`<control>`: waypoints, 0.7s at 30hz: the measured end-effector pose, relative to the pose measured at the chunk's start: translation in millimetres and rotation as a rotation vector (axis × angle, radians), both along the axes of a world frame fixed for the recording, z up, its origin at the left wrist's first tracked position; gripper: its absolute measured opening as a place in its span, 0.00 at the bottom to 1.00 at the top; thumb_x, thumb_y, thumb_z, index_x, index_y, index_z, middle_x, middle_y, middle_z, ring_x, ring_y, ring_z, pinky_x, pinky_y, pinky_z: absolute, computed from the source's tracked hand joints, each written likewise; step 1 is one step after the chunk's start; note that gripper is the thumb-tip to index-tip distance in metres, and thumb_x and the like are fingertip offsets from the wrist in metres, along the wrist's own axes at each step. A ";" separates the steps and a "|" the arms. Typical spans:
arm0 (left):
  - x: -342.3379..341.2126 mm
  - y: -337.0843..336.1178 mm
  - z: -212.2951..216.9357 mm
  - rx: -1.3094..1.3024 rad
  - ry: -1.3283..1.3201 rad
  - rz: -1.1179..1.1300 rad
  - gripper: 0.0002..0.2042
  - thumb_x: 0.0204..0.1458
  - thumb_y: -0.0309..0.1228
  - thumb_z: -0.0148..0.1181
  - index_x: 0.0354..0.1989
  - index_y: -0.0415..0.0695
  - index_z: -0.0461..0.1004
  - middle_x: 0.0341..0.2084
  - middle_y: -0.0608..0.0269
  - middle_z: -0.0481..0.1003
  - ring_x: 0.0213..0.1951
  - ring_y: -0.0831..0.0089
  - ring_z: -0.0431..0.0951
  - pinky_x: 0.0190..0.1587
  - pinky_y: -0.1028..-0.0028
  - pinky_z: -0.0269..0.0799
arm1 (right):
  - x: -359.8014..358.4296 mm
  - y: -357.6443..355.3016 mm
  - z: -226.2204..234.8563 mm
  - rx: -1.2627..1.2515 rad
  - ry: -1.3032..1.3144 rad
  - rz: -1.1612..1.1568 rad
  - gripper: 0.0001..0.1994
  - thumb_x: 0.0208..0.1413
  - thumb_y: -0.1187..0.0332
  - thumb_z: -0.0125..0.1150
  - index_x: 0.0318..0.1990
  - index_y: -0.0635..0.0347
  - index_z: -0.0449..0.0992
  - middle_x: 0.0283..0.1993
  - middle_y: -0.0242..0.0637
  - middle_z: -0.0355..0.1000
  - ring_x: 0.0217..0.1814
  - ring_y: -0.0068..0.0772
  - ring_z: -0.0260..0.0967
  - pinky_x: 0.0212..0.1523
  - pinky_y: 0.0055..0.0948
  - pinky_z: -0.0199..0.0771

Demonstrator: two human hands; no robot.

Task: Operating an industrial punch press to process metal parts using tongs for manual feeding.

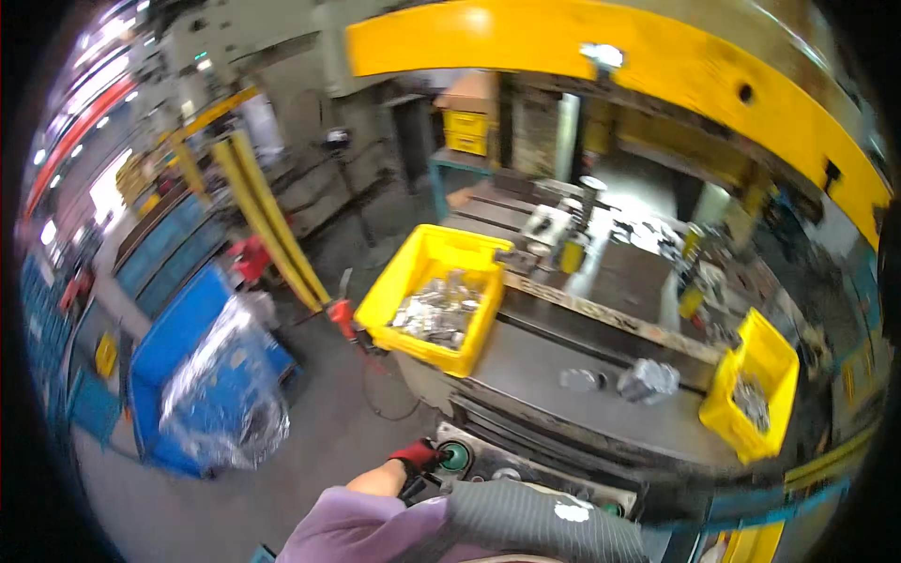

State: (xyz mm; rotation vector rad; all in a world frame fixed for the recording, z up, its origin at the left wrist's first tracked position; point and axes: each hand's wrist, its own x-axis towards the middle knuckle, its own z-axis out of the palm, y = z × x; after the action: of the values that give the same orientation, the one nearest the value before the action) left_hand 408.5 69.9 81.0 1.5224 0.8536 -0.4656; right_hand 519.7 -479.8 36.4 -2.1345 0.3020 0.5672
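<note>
My left hand (419, 457), in a red glove with dark fingertips, reaches onto a round green push button (455, 456). Its fingers stretch forward over the button and hold nothing. The button is set in a control panel (485, 462) along the front of the press. A second green button (613, 509) shows at the panel's right end, partly covered by my striped apron (535, 521). My right hand is out of sight. Beyond the panel, a clear-looking or silvery block (649, 381) and a flatter grey piece (584, 380) lie on the metal press table (535, 357).
A yellow bin (375, 300) of shiny metal parts stands at the table's left, another yellow bin (721, 413) at its right. Behind lies the die area (633, 281) under a yellow beam (544, 38). A blue cart (150, 366) with plastic film (225, 394) stands left.
</note>
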 end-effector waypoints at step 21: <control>5.2 -8.1 20.9 0.272 0.022 -0.034 0.26 0.32 0.48 0.66 0.35 0.38 0.73 0.24 0.55 0.75 0.25 0.66 0.75 0.28 0.69 0.69 | 82.8 67.1 55.0 -0.012 -0.123 0.129 0.20 0.52 0.66 0.53 0.53 0.61 0.63 0.50 0.47 0.66 0.50 0.39 0.64 0.49 0.35 0.65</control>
State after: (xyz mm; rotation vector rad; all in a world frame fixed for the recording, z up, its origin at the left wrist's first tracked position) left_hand 413.7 61.8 102.0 1.7860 0.9386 -0.4029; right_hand 602.6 -412.8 91.4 -2.2010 0.0999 0.5064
